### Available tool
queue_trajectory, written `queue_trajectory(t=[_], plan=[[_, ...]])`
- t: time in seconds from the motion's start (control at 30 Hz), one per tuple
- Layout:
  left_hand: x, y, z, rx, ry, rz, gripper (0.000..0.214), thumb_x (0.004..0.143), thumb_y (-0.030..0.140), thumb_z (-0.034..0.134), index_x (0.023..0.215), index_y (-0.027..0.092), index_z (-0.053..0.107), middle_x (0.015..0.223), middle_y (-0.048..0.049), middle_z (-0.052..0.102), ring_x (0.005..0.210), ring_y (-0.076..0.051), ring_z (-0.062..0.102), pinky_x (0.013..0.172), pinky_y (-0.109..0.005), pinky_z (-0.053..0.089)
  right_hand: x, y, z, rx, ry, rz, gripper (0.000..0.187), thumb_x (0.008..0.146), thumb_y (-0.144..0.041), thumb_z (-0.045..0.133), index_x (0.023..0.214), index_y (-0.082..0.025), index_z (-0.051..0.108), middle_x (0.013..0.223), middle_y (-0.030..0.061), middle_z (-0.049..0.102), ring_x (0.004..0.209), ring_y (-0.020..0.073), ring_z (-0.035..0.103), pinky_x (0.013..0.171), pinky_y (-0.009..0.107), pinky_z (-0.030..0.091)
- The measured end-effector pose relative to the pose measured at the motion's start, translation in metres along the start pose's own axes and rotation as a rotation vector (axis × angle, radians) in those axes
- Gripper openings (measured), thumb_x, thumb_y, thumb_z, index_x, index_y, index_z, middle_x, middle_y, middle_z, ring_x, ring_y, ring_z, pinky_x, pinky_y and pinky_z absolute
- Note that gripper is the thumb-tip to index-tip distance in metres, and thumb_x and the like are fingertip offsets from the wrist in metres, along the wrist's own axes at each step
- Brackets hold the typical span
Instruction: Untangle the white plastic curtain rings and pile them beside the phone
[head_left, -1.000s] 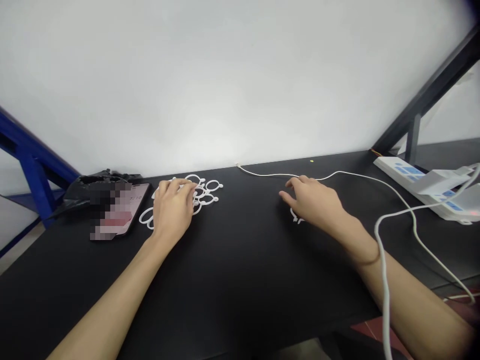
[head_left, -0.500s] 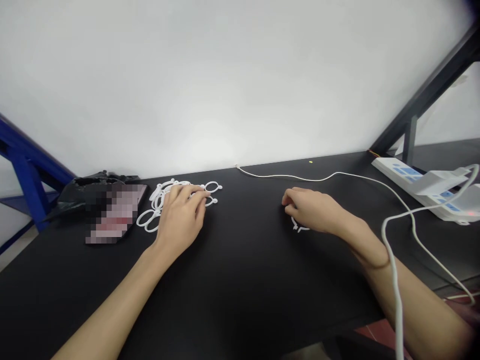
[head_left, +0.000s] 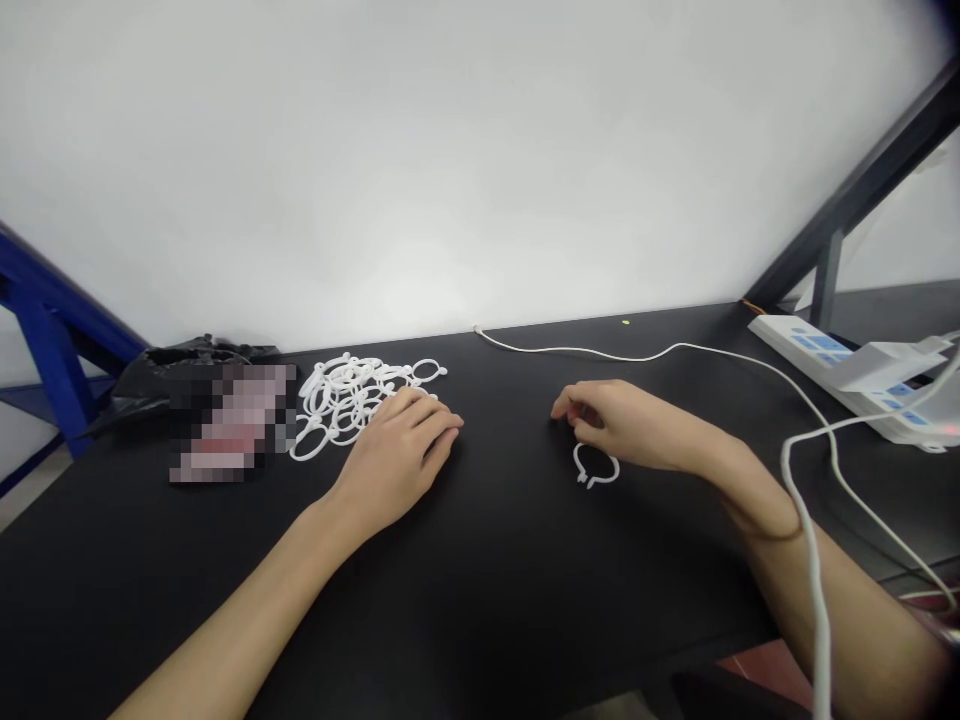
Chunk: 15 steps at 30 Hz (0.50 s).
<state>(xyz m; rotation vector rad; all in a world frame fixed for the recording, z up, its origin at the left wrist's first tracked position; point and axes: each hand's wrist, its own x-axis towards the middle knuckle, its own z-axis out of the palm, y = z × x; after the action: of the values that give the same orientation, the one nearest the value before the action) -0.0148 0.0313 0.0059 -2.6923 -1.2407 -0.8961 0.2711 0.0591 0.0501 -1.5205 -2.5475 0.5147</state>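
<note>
A heap of white plastic rings with small ball ends (head_left: 352, 375) lies on the black tabletop, left of centre. My left hand (head_left: 401, 445) is palm down at the heap's right edge. Its thumb and index fingertips are together, and its palm side is hidden, so anything held there does not show. Opposite, my right hand (head_left: 619, 420) hovers with curved fingers, thumb apart from index, holding nothing visible. A single white ring (head_left: 616, 470), with a gap in its near side, lies just below my right hand.
A black plastic bag (head_left: 150, 385) and a blurred pinkish object (head_left: 240, 420) lie left of the heap. A white power strip (head_left: 810, 345) with plugs stands at right. Its white cable (head_left: 814, 570) crosses in front of my right forearm. A wall rises behind the tabletop.
My left hand has moved right and toward me, uncovering more of the heap. My right hand has shifted slightly left, so more of the single ring shows.
</note>
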Motion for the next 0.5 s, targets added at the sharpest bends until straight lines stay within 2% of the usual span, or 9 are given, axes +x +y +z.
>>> queue_trajectory(t=[0.17,0.27,0.4,0.5], plan=[[-0.001,0.001,0.001,-0.013,-0.020,-0.012,0.019,0.097,0.019,0.048,0.101,0.016,0.066,0.094,-0.0060,0.069,0.094,-0.021,0.053,0.087,-0.040,0.049,-0.008,0.000,-0.005,0.041,-0.110,-0.063,0.038,0.073,-0.015,0.064,0.108,-0.028,0.069,0.097,0.0000,0.070,0.080,0.0165,0.065,0.064,0.024,0.049],[-0.001,0.003,0.002,-0.016,-0.019,-0.008,0.019,0.097,0.019,0.049,0.101,0.016,0.067,0.094,-0.0061,0.069,0.094,-0.021,0.054,0.087,-0.040,0.048,-0.007,0.001,-0.002,0.031,-0.116,-0.102,0.027,0.081,-0.017,0.062,0.102,-0.030,0.071,0.093,-0.0013,0.068,0.077,0.0150,0.064,0.064,0.024,0.047],[0.000,0.004,0.004,-0.013,-0.015,0.014,0.019,0.097,0.019,0.048,0.100,0.016,0.067,0.094,-0.0058,0.069,0.094,-0.021,0.054,0.088,-0.039,0.048,0.001,-0.010,0.011,0.079,-0.056,-0.180,0.018,0.089,-0.016,0.055,0.091,-0.025,0.071,0.093,0.0002,0.066,0.075,0.0125,0.062,0.068,0.023,0.046],[0.000,0.008,0.004,-0.030,-0.031,0.043,0.018,0.096,0.018,0.049,0.100,0.016,0.067,0.094,-0.0053,0.069,0.094,-0.021,0.054,0.088,-0.039,0.047,0.005,-0.023,0.025,0.109,0.040,-0.246,0.012,0.091,-0.019,0.057,0.093,-0.021,0.068,0.094,0.0023,0.064,0.075,0.0125,0.060,0.069,0.024,0.046]])
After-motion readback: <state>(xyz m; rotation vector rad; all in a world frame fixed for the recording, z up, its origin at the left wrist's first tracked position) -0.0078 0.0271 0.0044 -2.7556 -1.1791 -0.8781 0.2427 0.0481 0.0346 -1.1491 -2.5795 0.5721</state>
